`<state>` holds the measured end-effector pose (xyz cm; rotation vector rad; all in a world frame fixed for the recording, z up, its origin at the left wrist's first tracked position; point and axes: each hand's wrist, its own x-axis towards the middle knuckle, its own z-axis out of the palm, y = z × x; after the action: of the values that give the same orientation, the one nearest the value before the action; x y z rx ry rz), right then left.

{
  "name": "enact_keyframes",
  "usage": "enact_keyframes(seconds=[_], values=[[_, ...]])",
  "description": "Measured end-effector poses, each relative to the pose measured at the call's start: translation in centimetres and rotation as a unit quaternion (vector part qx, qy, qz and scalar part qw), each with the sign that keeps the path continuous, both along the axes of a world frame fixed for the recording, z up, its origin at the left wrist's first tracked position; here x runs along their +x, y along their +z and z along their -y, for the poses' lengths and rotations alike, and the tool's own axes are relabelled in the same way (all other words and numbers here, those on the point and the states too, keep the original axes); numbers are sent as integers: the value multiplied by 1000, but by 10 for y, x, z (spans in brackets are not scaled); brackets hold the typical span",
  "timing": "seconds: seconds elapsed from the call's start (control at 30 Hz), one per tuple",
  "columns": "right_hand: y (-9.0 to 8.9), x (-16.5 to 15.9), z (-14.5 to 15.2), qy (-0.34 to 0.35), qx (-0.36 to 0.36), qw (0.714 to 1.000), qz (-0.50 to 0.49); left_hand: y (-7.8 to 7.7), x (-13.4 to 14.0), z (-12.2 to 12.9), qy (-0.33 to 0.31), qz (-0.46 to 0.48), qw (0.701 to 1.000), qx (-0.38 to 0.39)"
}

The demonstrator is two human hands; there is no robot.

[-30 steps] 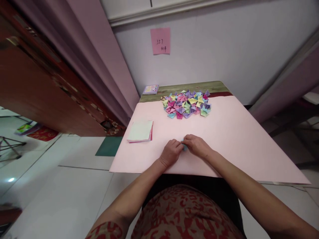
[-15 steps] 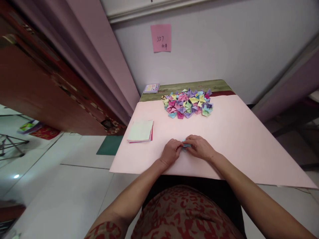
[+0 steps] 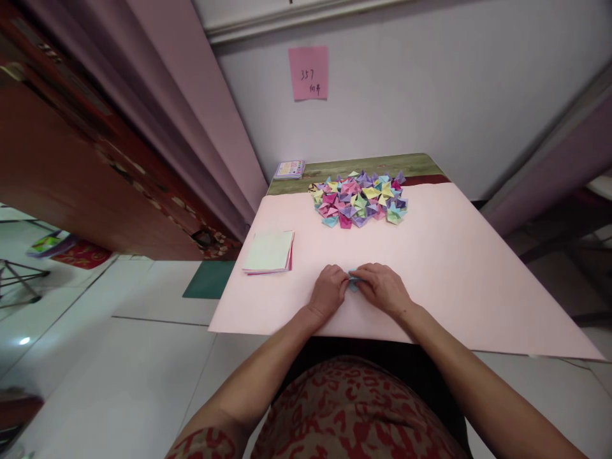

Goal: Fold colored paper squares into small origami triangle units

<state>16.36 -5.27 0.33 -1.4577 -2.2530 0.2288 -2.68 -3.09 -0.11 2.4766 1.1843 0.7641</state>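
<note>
A small light-blue piece of origami paper (image 3: pixel 352 280) is pinched between my two hands, low over the pink table cover near its front edge. My left hand (image 3: pixel 329 288) closes on its left side with thumb and fingertips. On the other side, my right hand (image 3: pixel 381 288) grips it, and the fingers hide much of its shape. Beyond the hands lies a pile of folded paper pieces (image 3: pixel 359 201) in purple, pink, yellow, green and blue. Left of my left hand rests a stack of square paper sheets (image 3: pixel 269 252), pale green on top.
The pink cover (image 3: pixel 459 268) spreads over the table, its green far end (image 3: pixel 411 163) showing. A purple-edged pack (image 3: pixel 289 169) sits at the far left corner. On the wall hangs a pink note (image 3: pixel 308 72). A reddish door (image 3: pixel 71 159) and a curtain (image 3: pixel 191 95) stand to the left.
My right hand has shifted slightly, its fingers flatter over the paper, and a little more of the blue shows between the hands. The left hand keeps its pinch.
</note>
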Motion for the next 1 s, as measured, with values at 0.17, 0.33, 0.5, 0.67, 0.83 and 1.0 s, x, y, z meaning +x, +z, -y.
enact_keyframes(seconds=[0.17, 0.33, 0.5, 0.67, 0.83, 1.0], values=[[0, -4, 4, -89, -36, 992, -79, 1, 0, -3, 8, 20, 1000, -22], [2, -6, 4, -117, -68, 985, -104, 2, 0, -4, 12, 27, 998, -51], [4, -5, 2, -127, -95, 980, -124, 6, 2, -4, 35, 35, 995, -83], [2, -7, 0, -149, -103, 973, -144, 11, 7, -4, 73, 23, 992, -98], [2, -10, 1, -171, -104, 970, -138, 15, 9, -6, 102, 43, 985, -133], [3, -12, 0, -197, -116, 960, -159, 19, 10, -9, 130, 46, 977, -165]])
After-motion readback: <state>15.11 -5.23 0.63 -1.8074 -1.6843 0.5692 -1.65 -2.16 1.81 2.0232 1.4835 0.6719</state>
